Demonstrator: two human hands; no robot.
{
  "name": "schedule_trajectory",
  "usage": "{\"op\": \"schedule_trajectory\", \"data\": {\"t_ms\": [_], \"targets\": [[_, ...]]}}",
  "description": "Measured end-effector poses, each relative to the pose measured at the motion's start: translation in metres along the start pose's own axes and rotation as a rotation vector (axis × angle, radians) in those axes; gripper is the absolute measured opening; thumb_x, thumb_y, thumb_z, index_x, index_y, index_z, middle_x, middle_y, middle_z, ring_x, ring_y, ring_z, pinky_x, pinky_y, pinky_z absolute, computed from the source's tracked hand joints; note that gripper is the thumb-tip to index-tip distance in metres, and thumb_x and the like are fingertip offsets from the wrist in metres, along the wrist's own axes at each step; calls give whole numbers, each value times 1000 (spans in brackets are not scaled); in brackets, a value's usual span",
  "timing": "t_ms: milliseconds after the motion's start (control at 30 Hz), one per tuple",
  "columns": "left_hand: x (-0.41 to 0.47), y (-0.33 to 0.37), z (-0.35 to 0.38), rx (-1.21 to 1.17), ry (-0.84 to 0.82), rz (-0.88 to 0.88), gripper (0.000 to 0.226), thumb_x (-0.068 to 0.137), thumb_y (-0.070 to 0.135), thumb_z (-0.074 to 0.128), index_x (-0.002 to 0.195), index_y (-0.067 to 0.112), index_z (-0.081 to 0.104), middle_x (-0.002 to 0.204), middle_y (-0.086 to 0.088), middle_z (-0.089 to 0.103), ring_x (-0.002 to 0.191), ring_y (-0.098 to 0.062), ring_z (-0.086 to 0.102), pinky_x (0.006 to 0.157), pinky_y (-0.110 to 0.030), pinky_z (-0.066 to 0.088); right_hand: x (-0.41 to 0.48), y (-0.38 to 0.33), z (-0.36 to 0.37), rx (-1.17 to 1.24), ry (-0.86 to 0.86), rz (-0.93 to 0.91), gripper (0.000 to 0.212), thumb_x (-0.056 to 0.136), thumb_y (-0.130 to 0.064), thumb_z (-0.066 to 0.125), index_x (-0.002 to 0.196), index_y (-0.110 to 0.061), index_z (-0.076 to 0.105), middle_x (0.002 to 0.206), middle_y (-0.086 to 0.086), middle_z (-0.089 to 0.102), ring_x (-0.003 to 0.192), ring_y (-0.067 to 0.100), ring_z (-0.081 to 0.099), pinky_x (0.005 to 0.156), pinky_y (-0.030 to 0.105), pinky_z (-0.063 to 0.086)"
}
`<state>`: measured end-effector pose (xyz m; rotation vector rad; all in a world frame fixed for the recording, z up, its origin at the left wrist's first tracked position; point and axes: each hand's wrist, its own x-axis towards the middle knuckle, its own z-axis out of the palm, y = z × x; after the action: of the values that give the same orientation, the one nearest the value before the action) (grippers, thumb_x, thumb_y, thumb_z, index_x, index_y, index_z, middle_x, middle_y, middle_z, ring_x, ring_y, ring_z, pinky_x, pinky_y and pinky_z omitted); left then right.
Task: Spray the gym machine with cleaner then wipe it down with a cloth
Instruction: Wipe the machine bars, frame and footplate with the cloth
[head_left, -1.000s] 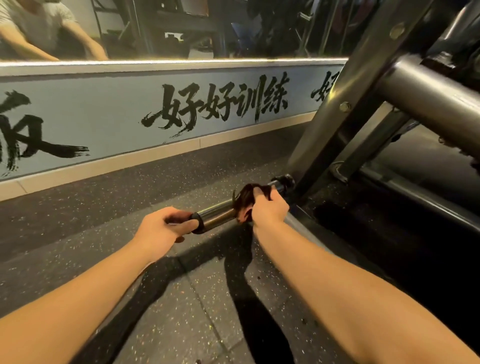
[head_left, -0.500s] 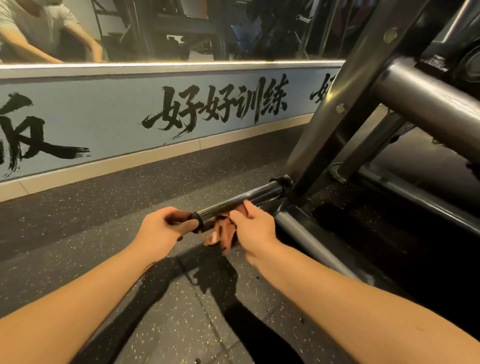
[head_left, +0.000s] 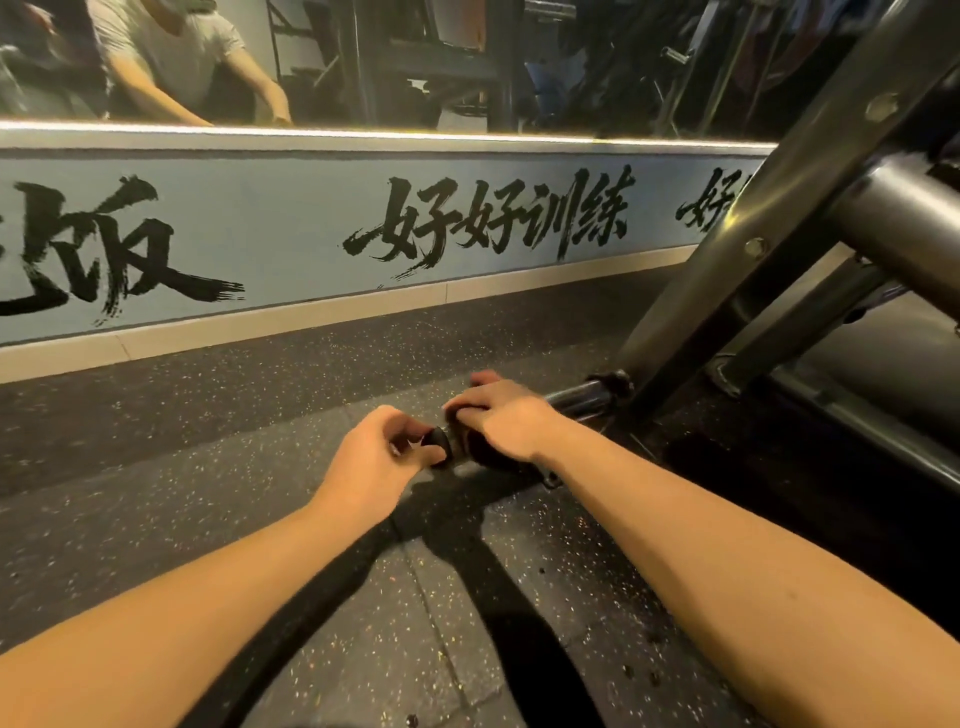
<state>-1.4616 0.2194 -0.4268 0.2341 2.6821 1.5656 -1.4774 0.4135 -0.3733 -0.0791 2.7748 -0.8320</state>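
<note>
Gym machine's chrome peg (head_left: 576, 399), low over speckled rubber floor (head_left: 208, 467), undergoing wipe step: left hand (head_left: 376, 457) fingers clamping its black end cap (head_left: 439, 441); right hand (head_left: 501, 421) fingers curling, pressing dark cloth (head_left: 480, 454) around it. Next, probably: sliding cloth toward grey steel upright (head_left: 727, 260), wrap tight.

Your right hand (head_left: 506, 421) buries most of the cloth (head_left: 493, 457), left hand (head_left: 374, 457) hides the bar (head_left: 576, 397) end, frame (head_left: 727, 270) cut off right.
</note>
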Motion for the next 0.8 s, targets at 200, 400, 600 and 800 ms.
{"op": "schedule_trajectory", "data": {"t_ms": [200, 400, 600, 800], "targets": [[1, -9, 3, -13, 8, 69, 25, 84, 25, 84, 95, 30, 63, 99, 7, 67, 86, -14, 63, 78, -33, 52, 14, 6, -14, -53, -88, -23, 30, 108, -35, 48, 129, -31, 68, 125, -6, 68, 108, 14, 61, 89, 30, 46], [14, -10, -2, -39, -81, 26, 19, 83, 23, 86, 96, 24, 72, 96, 7, 74, 90, -19, 69, 85, -35, 55, 27, 79, -57, -64, 147, 260, 32, 109, -31, 44, 121, -20, 72, 122, 3, 69, 113, 25, 62, 104, 37, 47], [17, -7, -6, -41, -127, 11, 18, 84, 19, 84, 97, 18, 73, 96, 3, 74, 91, -14, 69, 84, -31, 55, 2, 38, 1, 181, 157, 163, 25, 107, -28, 49, 121, -34, 69, 135, 5, 61, 119, 23, 58, 111, 36, 41], [13, -7, -2, -69, -96, 51, 18, 83, 16, 84, 96, 20, 71, 97, 8, 72, 92, -3, 65, 77, -17, 45, -12, 31, 19, 117, 192, -69, 29, 106, -27, 52, 130, -31, 68, 146, -4, 55, 137, 15, 44, 124, 37, 23]]}}
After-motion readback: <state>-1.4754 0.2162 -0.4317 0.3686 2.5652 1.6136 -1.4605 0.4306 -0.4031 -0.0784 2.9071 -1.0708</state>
